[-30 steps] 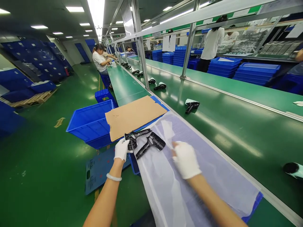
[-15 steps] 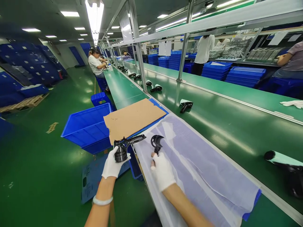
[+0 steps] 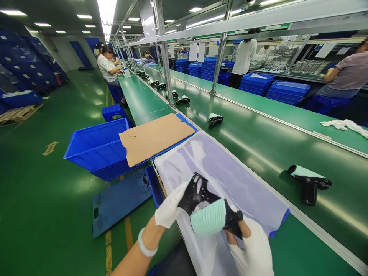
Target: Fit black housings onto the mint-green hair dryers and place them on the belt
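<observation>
Black shell is above the near sheet, gripped by the left hand, its fingertips hidden; the right hand's fingers pinch a mint part, newly in view, so both hands are occupied.

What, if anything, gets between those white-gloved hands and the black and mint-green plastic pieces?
Nothing visible except white glove fabric. The left hand holds a black plastic shell; the right hand, with bare fingertips, holds the ribbed mint-green and black plastic piece.
</observation>
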Tool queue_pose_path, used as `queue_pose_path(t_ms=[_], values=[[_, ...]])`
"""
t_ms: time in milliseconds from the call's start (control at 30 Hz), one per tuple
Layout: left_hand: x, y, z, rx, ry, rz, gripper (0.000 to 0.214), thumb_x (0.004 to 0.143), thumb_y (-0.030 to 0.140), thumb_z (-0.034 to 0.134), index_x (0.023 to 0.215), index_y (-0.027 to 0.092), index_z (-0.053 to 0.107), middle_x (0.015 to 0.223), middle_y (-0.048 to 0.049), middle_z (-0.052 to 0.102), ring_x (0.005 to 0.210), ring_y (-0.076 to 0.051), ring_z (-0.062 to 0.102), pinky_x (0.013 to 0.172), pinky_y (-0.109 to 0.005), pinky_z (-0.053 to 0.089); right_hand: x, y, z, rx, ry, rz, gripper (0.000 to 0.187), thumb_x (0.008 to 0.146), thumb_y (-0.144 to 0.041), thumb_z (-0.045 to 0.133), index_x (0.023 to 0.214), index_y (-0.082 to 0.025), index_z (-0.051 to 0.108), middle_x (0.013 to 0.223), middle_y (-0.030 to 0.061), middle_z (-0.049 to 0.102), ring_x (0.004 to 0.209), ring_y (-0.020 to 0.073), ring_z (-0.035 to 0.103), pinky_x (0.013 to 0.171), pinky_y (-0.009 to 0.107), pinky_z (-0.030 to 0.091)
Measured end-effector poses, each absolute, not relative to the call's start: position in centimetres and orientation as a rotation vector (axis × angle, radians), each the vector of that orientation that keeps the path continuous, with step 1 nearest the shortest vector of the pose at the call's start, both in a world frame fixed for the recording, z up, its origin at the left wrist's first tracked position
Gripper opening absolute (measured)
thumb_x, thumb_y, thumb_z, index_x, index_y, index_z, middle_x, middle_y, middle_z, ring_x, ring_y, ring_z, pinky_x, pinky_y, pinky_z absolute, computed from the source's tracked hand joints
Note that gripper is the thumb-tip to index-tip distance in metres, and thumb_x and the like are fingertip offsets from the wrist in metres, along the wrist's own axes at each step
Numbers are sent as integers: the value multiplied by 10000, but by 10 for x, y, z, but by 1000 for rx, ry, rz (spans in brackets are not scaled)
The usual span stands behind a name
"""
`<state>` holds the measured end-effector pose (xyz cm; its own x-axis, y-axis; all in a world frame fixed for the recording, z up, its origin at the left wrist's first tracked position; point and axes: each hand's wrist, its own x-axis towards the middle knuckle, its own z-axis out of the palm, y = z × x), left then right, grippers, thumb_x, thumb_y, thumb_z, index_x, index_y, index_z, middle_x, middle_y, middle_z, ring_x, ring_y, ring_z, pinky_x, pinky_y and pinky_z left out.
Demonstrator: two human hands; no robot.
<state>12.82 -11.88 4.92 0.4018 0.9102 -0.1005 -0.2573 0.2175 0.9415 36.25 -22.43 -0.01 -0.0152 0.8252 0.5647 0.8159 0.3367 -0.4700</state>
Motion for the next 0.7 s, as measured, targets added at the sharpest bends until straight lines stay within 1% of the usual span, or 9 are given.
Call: queue_pose_path(t_ms=[33, 100, 200, 300, 400, 500, 567, 633, 700], values=[[137, -123, 53, 1085, 743, 904, 417, 844, 436, 708, 1213, 240, 707, 1148, -85, 751, 1122, -314, 675, 1077, -445, 480, 365, -224, 8, -1460, -1853, -55, 459, 904, -207, 554, 1356, -167, 484, 1111, 156, 661, 1049, 300, 643, 821, 438, 568], [151, -130, 57, 1164, 677, 836, 424, 896, 509, 613, 1218, 250, 709, 1313, -61, 673, 1285, -319, 566, 1150, -429, 402, 369, -224, 19, -1473, -1913, -172, 425, 927, -232, 510, 1339, -128, 485, 1144, 184, 656, 1051, 304, 647, 800, 441, 578], [167, -139, 55, 1225, 632, 744, 487, 950, 556, 488, 1294, 255, 659, 1347, -48, 649, 1312, -324, 538, 1130, -438, 413, 372, -226, 21, -1516, -1914, -239, 388, 952, -264, 456, 1313, -125, 492, 1185, 190, 657, 1068, 311, 652, 807, 461, 592], [175, -146, 51, 1238, 628, 679, 491, 964, 541, 473, 1345, 266, 615, 1361, -41, 637, 1318, -320, 533, 1118, -417, 423, 372, -232, 14, -1575, -1908, -254, 384, 966, -285, 427, 1315, -138, 491, 1171, 171, 674, 1055, 295, 669, 795, 442, 608], [179, -151, 53, 1243, 628, 627, 495, 984, 534, 426, 1383, 282, 576, 1407, -43, 603, 1348, -313, 504, 1133, -402, 405, 373, -238, 6, -1630, -1873, -186, 426, 966, -295, 422, 1369, -160, 452, 1159, 144, 687, 1012, 276, 685, 774, 416, 612], [178, -155, 59, 1298, 602, 580, 541, 988, 560, 382, 1433, 279, 513, 1463, -61, 549, 1397, -319, 441, 1166, -420, 355, 374, -243, 3, -1646, -1799, 48, 453, 953, -275, 440, 1404, -235, 420, 1175, 102, 681, 1018, 246, 681, 777, 381, 607], [174, -157, 61, 1371, 563, 575, 650, 959, 626, 383, 1495, 260, 419, 1553, -91, 429, 1451, -338, 346, 1205, -463, 275, 373, -244, 8, -1617, -1731, 338, 399, 950, -306, 450, 1346, -260, 479, 1149, 87, 682, 1018, 232, 680, 790, 366, 603], [169, -158, 63, 1510, 509, 610, 862, 855, 722, 494, 1547, 244, 307, 1628, -139, 255, 1490, -382, 232, 1219, -533, 193, 370, -244, 20, -1550, -1622, 709, 362, 945, -401, 461, 1251, -234, 558, 1129, 102, 682, 1035, 242, 672, 852, 391, 588], [166, -159, 66, 1713, 451, 655, 1150, 660, 760, 693, 1570, 239, 221, 1646, -187, 142, 1495, -438, 162, 1201, -610, 146, 364, -245, 36, -1452, -1467, 1069, 408, 932, -508, 458, 1152, -206, 621, 1131, 124, 683, 1074, 269, 653, 942, 435, 548]])
